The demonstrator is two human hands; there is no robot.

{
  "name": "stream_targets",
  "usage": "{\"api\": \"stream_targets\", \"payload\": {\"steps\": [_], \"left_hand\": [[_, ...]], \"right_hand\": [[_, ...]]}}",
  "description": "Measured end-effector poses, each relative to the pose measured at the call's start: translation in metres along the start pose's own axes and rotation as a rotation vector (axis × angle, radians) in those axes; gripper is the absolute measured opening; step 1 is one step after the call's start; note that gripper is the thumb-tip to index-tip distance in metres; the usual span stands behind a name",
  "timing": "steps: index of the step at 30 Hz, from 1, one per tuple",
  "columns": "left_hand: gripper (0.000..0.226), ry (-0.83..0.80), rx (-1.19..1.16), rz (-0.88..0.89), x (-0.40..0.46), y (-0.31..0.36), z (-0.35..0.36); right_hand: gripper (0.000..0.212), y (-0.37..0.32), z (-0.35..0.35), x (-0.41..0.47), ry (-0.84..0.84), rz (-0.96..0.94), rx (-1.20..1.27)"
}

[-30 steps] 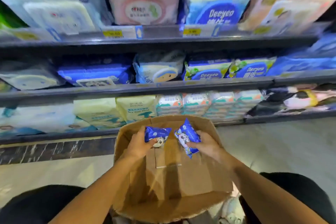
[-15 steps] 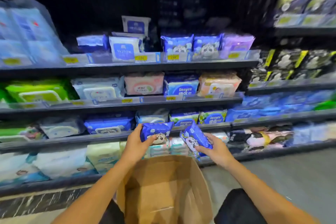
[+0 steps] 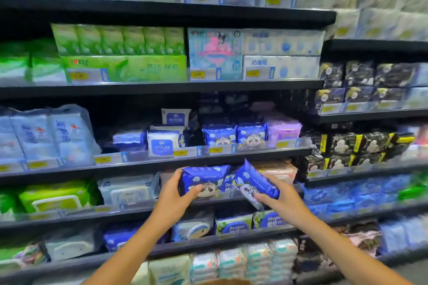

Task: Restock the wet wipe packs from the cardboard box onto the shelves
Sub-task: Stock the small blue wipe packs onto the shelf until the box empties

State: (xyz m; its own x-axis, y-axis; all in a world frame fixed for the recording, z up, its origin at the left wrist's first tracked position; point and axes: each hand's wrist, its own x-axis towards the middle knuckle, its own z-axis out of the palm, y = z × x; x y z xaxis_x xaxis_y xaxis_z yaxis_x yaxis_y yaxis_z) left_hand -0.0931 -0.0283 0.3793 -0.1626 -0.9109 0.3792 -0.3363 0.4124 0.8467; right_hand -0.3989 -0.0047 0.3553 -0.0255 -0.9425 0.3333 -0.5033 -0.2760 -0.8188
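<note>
Cardboard box [image 3: 223, 282]: only its rim shows at bottom edge. Left hand [image 3: 172, 194], grip curled round a blue wet wipe pack [image 3: 203, 179] with panda print, level. Right hand [image 3: 281, 199] grips a second blue panda pack [image 3: 253, 181], tilted. Both raised before the shelves; matching packs [image 3: 234, 135] sit on the shelf [image 3: 208, 157] above.

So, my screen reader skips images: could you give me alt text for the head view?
Left hand and right hand each hold a blue panda wipe pack, left pack and right pack, raised before black shelves crowded with wipes; matching packs sit one shelf above.
</note>
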Motion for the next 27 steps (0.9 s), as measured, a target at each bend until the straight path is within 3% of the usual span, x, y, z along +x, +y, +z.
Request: {"api": "stream_targets", "payload": {"steps": [5, 11, 17, 20, 23, 27], "left_hand": [[0.03, 0.049, -0.002, 0.072, 0.049, 0.025, -0.007], [0.046, 0.058, -0.014, 0.1, 0.11, 0.042, -0.009], [0.034, 0.083, -0.039, 0.147, 0.161, 0.051, -0.007], [0.034, 0.102, -0.052, 0.156, 0.178, 0.051, -0.002], [0.03, 0.115, -0.056, 0.157, 0.185, 0.049, 0.003], [0.032, 0.108, -0.06, 0.15, 0.197, 0.046, 0.002]], "right_hand": [[0.052, -0.029, -0.03, 0.044, 0.019, -0.12, -0.051], [0.051, -0.052, -0.062, 0.104, 0.145, -0.283, -0.244], [0.053, -0.065, -0.082, 0.176, 0.172, -0.358, -0.36], [0.054, -0.063, -0.088, 0.209, 0.112, -0.355, -0.473], [0.051, -0.048, -0.087, 0.234, -0.018, -0.238, -0.597], [0.049, -0.044, -0.093, 0.254, -0.046, -0.234, -0.695]]}}
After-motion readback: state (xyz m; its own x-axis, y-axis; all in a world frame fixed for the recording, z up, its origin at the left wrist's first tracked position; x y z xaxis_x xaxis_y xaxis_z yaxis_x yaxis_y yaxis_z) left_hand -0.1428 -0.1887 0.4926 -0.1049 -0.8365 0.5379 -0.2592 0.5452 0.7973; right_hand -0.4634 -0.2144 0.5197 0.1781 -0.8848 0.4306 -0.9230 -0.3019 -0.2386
